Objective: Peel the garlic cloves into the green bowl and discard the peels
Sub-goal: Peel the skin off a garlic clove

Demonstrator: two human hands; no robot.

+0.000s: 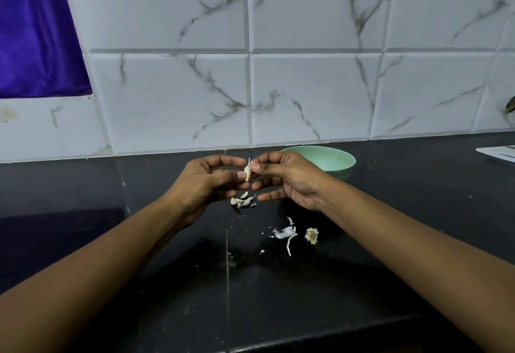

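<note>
Left hand [203, 185] and right hand [289, 180] pinch one garlic clove [247, 171]. Behind stands one green bowl [338, 161]. About four loose cloves [242, 201] lie below.

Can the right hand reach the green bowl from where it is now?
Probably yes: the right hand is just in front of the green bowl with nothing between them, though it and the left hand pinch a garlic clove.

We have 1 view only, from a wide-angle camera worn on the head. We look forward and down over the glossy black stone counter [117, 191] to the white grey-veined tiled wall [315, 93] facing us. We sit close: the left hand [200, 185] and right hand [292, 180] meet mid-frame, forearms running in from the bottom corners.
</note>
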